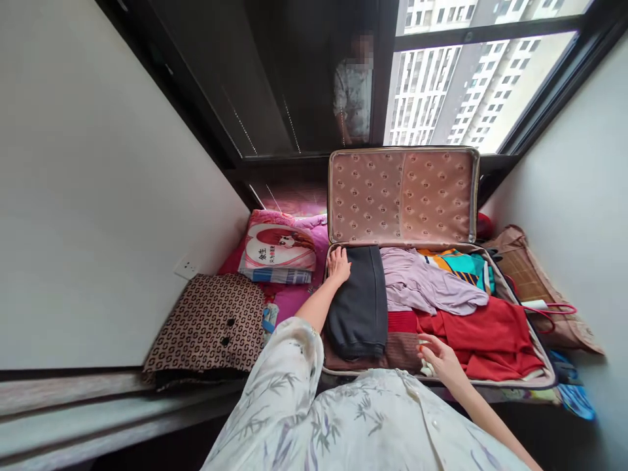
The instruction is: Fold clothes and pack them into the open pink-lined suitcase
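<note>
The open suitcase (490, 275) lies on the bed in front of you, its patterned lid (402, 196) propped upright against the window ledge. The tub is nearly full: a red garment (490, 333) fills the right half, a lilac top (422, 284) lies crumpled across the middle, and a striped green and orange piece (461, 265) shows at the back right.

The folded dark garment (358, 304) sits along the left wall of the tub, lengthwise and flat on a maroon layer (397, 347). Your left hand (337, 265) rests on its far left corner, fingers spread and lying flat, gripping nothing. Your right hand (439, 356) hovers over the near edge of the tub by the red garment, fingers loosely open and holding nothing.

Judgement: the dark piece is seated but not yet pressed in. Keep the left palm flat and push down and toward the wall so the fold stays square. Smooth from far end to near end rather than tugging, or the fold is likely to open. Use the right hand to hold the neighbouring clothes back from it.

Beside the case to the left lie a pink printed pillow (279, 248) and a brown patterned bag (210, 324); a woven mat (524, 275) lies to the right.
</note>
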### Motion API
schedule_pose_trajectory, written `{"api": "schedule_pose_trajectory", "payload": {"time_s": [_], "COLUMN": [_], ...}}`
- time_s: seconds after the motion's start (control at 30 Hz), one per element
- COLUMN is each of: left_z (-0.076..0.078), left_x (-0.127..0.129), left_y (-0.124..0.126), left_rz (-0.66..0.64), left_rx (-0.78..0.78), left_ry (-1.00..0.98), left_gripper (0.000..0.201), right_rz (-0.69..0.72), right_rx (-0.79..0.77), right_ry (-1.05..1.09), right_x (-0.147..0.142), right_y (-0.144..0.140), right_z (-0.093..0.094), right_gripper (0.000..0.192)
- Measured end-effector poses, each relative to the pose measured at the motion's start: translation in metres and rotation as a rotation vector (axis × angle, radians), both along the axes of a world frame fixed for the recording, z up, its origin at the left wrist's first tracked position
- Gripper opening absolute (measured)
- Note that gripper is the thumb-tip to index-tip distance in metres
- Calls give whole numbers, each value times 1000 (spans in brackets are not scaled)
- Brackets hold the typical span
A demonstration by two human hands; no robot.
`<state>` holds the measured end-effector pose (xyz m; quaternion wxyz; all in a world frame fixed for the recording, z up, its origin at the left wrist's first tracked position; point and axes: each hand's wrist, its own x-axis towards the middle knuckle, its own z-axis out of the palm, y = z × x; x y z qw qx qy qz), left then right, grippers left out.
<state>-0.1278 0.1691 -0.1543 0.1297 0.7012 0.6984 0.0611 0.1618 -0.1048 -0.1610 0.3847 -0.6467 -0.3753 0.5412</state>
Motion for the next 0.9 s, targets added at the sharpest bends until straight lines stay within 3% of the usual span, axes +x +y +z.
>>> {"api": "schedule_pose_trajectory", "payload": {"time_s": [0.07,0.13,0.33,0.5,0.6,0.7,0.8,0.9], "left_z": [3,2,-1,16,34,60,97,145], "left_x": [-3,-2,10,18,16,-3,-36,-79], "left_y": [21,41,77,75,52,8,-57,-134], "left_rz": [-184,-255,-317,-323,-325,-345,-302,-231], "left_rx": [-93,-196,-298,-258,-191,-38,185,419], "left_ry": [89,138,177,164,139,39,-120,-269], "left_gripper": [69,74,90,72,60,45,26,4], "right_rz": [-8,-14,-14,-1,-31,-46,-1,73], "right_rx": [-11,-29,-31,-31,-35,-24,-6,21], "right_ry": [3,-15,-93,-84,-65,-29,-12,-19], "right_x": [10,18,39,56,61,61,57,52], "right_y": [-10,-19,-38,-42,-36,-23,-7,10], "right_z": [-10,-17,-18,-14,-14,-13,-11,-11], "right_gripper": [59,59,53,47,49,49,48,49]}}
